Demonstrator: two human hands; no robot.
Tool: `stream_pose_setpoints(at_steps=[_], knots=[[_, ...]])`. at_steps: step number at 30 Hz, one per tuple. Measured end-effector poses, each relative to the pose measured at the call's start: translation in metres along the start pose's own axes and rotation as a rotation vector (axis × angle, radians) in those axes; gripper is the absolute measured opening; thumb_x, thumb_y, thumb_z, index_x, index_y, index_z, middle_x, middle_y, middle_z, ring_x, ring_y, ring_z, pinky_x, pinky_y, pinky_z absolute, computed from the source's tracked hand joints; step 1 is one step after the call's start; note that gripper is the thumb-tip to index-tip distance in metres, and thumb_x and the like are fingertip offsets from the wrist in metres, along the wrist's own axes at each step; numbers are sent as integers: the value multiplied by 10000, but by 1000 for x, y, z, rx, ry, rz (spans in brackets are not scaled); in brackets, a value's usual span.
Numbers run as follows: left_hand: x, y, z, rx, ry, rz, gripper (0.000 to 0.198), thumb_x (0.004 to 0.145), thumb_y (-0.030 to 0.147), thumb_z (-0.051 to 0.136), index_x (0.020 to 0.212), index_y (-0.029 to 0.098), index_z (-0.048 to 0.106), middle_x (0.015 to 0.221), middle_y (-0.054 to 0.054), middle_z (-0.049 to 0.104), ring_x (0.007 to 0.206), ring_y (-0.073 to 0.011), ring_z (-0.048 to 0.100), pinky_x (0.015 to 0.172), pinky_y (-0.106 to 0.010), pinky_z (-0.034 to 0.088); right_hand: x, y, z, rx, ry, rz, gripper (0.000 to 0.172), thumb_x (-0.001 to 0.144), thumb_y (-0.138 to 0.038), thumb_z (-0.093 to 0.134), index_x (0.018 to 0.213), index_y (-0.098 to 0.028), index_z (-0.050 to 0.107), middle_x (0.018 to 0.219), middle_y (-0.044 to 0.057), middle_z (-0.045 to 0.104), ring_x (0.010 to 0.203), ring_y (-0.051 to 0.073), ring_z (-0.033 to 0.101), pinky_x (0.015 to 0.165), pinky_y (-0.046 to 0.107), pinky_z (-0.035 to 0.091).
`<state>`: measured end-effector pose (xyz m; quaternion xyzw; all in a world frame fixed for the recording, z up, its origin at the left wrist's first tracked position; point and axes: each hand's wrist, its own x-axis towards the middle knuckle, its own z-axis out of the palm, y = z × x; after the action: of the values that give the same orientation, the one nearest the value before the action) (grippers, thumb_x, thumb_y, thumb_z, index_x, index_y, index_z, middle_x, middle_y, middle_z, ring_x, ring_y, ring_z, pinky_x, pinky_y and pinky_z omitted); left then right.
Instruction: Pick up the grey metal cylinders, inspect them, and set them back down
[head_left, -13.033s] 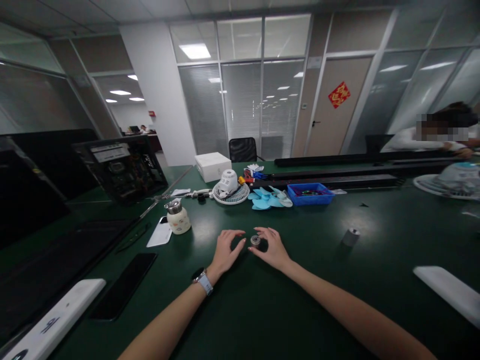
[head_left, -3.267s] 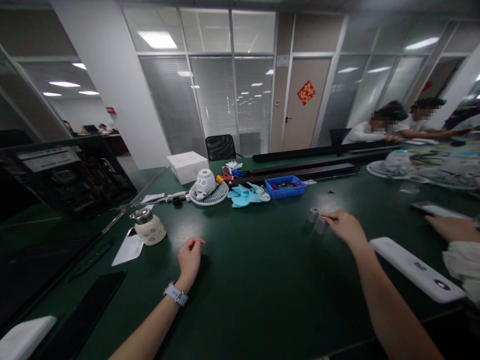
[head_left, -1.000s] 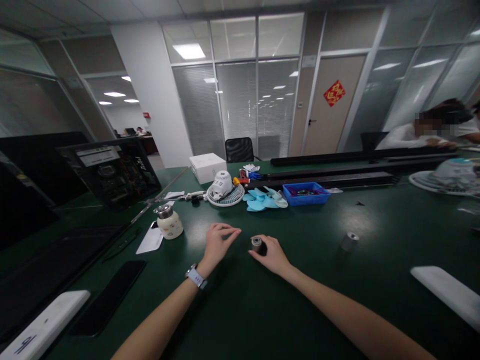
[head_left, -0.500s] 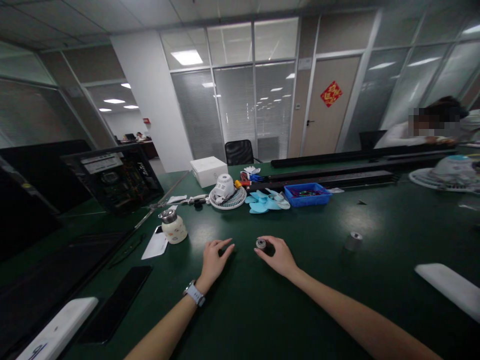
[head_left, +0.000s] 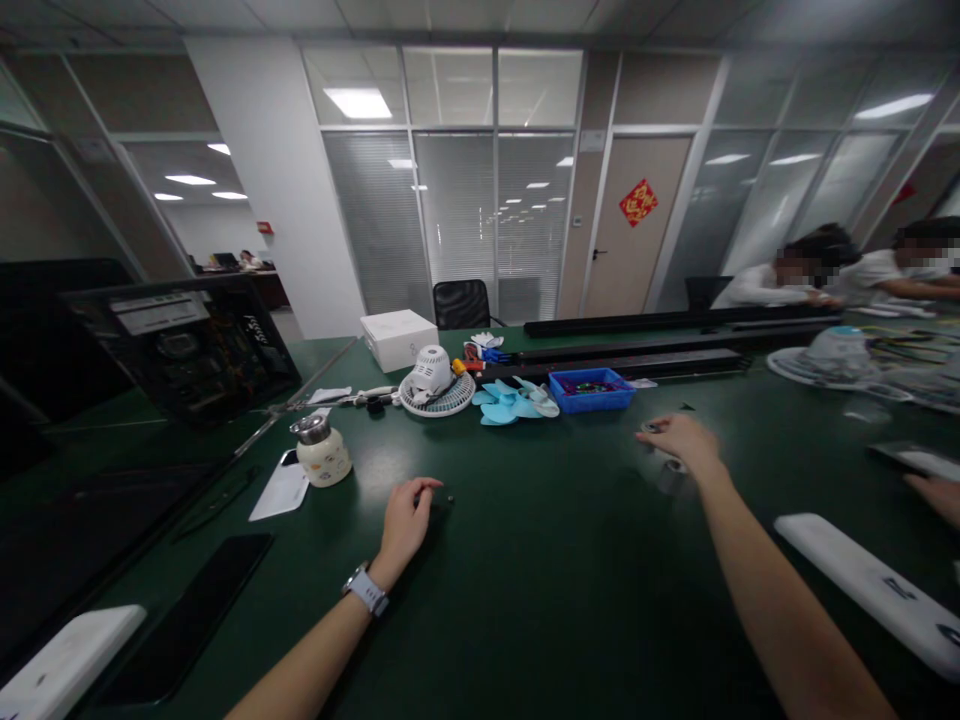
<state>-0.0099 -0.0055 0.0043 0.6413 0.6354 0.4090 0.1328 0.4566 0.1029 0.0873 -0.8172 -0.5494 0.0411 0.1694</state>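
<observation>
Over the right part of the green table, my right hand (head_left: 688, 442) pinches a small round metal part (head_left: 651, 428) between thumb and fingers. Just below this hand stands a short metal cylinder (head_left: 673, 478), blurred and partly covered by the hand. My left hand (head_left: 406, 515), with a watch on its wrist, rests low over the table's middle. Its thumb and fingers are closed together, and whatever lies between them is too small to make out. A tiny shiny piece (head_left: 451, 499) lies on the table by its fingertips.
Toward the back stand a blue tray (head_left: 592, 400) of small parts, blue fan blades (head_left: 510, 402), a white fan body (head_left: 433, 385) and a white box (head_left: 400, 340). A flask (head_left: 324, 455) and a phone (head_left: 191, 615) are left. A person's hand (head_left: 937, 495) shows at right.
My right hand has moved right with the round metal part, from the middle to above the metal cylinder. My left fingers, apart before, have closed together. The view has turned slightly right.
</observation>
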Motion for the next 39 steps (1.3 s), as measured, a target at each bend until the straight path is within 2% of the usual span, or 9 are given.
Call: stream_pose_setpoints(at_steps=[8,10,13,14,16,19,27,33,39], knots=[[0,-2,1,6,-1,23,304,867,291,421,937,214,707,963,-53,696,959,-241,576,866,-390,438,5,17,-7,-76,-111,107,399,619,-489,735,929,-238,734,885,113,732,792,302,676,733,466,495],[0,-3,1,1,21,16,304,868,281,416,942,210,702,970,-53,690,957,-236,574,871,-387,436,-9,-4,-15,-71,42,30,547,631,-512,732,1078,-200,692,975,160,712,908,352,648,826,537,445],[0,-4,2,-10,38,-8,303,873,290,413,953,210,694,958,-54,683,939,-234,574,854,-382,440,-54,-59,-10,63,360,-392,509,761,-465,637,1189,-190,632,1122,158,663,1060,335,583,923,518,379],[0,-4,2,-13,38,-9,299,872,293,416,951,210,693,955,-54,681,931,-233,574,846,-380,442,-74,-81,-2,158,314,-582,423,805,-454,594,1151,-218,653,1113,120,669,1039,290,591,909,466,399],[0,-4,2,-14,34,-1,293,869,292,419,940,209,691,946,-54,679,919,-233,574,836,-380,444,-112,-125,23,338,-47,-875,385,831,-514,561,1095,-262,683,975,52,700,850,191,626,776,330,453],[0,-5,3,-12,33,18,289,865,280,416,922,204,689,940,-57,679,914,-231,579,837,-383,447,-153,-174,70,434,-434,-962,487,756,-563,645,1151,-278,667,837,2,698,677,133,599,613,247,417],[1,-9,5,-38,32,19,270,843,234,423,880,202,689,927,-57,680,913,-214,596,818,-357,471,-173,-211,125,374,-357,-863,352,745,-575,650,973,-328,754,741,-5,646,670,133,557,583,249,360],[1,-8,4,-27,3,7,278,845,258,422,906,201,688,935,-62,673,891,-219,590,810,-367,470,-151,-174,82,521,-254,-843,319,803,-525,602,955,-295,761,761,14,649,627,127,541,569,251,382],[1,-6,3,-5,-11,10,286,847,277,418,902,203,689,925,-56,673,888,-223,593,815,-372,458,-55,-29,9,357,282,-425,424,809,-557,538,989,-239,754,783,53,685,662,174,585,576,275,401]])
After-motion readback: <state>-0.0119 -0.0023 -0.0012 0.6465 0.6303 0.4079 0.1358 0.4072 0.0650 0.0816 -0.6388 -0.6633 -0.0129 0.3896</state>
